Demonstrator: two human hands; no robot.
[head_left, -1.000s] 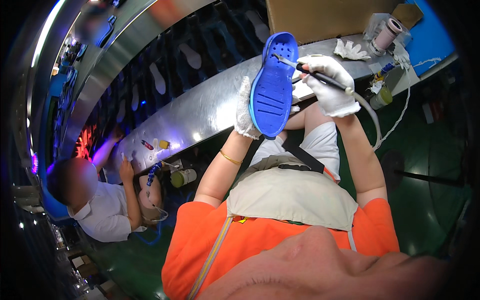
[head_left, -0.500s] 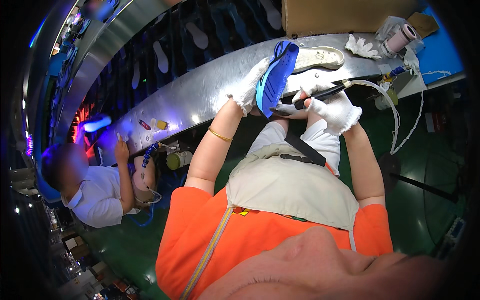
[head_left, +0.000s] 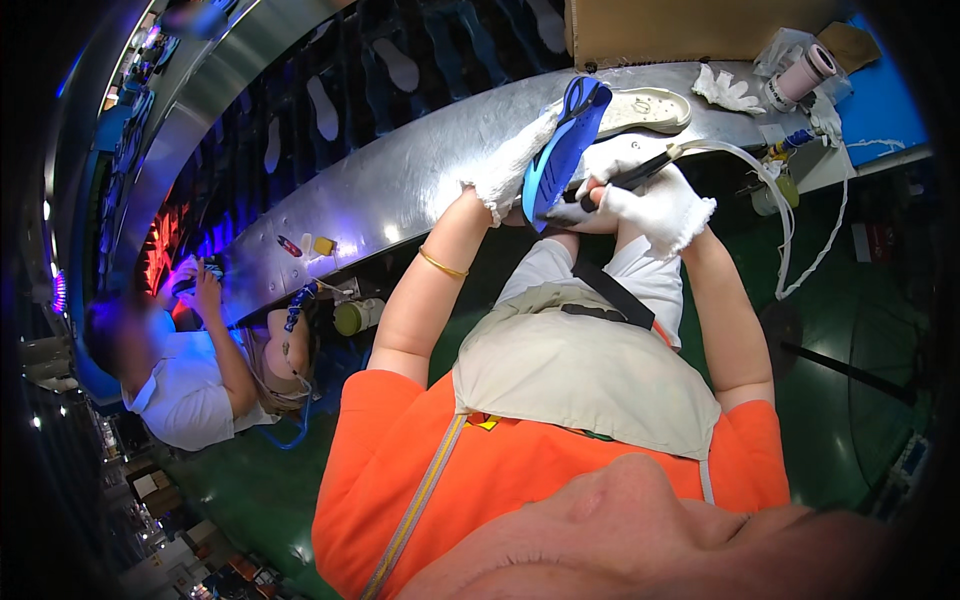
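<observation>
A metal bench (head_left: pixel 440 165) stretches before me. At its near edge my gloved left hand (head_left: pixel 515 165) clasps the tilted blue sole (head_left: pixel 568 145); my right hand (head_left: pixel 655 205) pinches a black brush (head_left: pixel 640 173) near its lower end, contact unclear. Just beyond, a pale sole (head_left: pixel 648 110) lies on the metal, a cardboard box (head_left: pixel 690 35) behind.

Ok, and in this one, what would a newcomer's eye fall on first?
Probably the bright blue shoe sole, tilted in the gloved left hand above the picture's centre, with the gloved right hand holding a black-handled tool beside it. Then the orange shirt, low in the middle. Far left, a red glow stands out near a co-worker.
</observation>
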